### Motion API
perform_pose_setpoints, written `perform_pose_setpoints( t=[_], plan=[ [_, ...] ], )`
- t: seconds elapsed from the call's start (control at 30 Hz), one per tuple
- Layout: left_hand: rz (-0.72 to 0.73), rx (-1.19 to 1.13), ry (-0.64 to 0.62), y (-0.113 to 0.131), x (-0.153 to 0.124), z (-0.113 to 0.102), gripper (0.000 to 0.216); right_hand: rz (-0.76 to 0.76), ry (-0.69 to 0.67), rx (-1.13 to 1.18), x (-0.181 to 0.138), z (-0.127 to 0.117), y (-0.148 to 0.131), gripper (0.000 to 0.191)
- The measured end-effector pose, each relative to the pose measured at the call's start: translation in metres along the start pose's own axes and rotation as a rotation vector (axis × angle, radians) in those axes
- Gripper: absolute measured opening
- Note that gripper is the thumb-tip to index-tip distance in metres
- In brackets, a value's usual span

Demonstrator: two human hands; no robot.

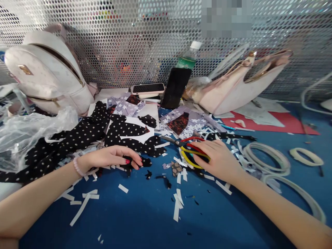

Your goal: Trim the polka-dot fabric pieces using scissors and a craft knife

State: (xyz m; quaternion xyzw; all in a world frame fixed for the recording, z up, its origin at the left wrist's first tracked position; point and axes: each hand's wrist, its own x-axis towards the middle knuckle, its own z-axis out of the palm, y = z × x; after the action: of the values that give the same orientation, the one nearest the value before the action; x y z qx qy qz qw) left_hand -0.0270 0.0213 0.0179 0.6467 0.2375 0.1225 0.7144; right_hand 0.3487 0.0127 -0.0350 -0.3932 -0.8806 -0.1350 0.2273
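Observation:
My right hand point(218, 159) is closed around the handles of scissors point(177, 142), which show red and yellow loops. Their blades point left toward black polka-dot fabric pieces point(129, 129) laid on white backing. On the left, my left hand point(116, 157) hovers low over the table with loosely bent fingers apart, beside small black dotted scraps point(147, 162). Whether its fingertips touch the scraps I cannot tell. Purple floral pieces with dark red patterned parts point(178, 122) lie behind the scissors.
White paper strips point(123, 188) litter the blue table point(124, 221). A backpack point(52, 72) and plastic bag point(38, 128) stand left. A phone point(175, 88) leans against a bottle point(192, 52). To the right are a handbag point(233, 88), coiled white strips point(267, 159) and a tape roll point(306, 156).

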Motion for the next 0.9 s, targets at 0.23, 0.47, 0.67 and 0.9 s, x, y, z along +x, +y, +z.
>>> perform_pose_setpoints(
  t=[0.23, 0.47, 0.67, 0.9],
  plan=[
    [0.007, -0.001, 0.002, -0.0016, 0.0, 0.0, 0.028, 0.052, -0.053, 0.044, -0.0008, 0.0005, 0.0008, 0.031],
    [0.017, 0.004, -0.005, -0.0014, -0.0002, 0.0005, 0.027, 0.05, -0.028, 0.03, -0.0026, 0.0028, 0.0011, 0.031],
    [0.028, 0.013, -0.018, -0.0015, -0.0003, -0.0002, 0.027, 0.018, -0.023, 0.01, -0.0025, 0.0023, 0.0018, 0.031],
    [0.023, 0.003, -0.009, -0.0013, 0.0, 0.0006, 0.027, 0.048, -0.048, 0.037, -0.0034, 0.0036, 0.002, 0.031]
  ],
)
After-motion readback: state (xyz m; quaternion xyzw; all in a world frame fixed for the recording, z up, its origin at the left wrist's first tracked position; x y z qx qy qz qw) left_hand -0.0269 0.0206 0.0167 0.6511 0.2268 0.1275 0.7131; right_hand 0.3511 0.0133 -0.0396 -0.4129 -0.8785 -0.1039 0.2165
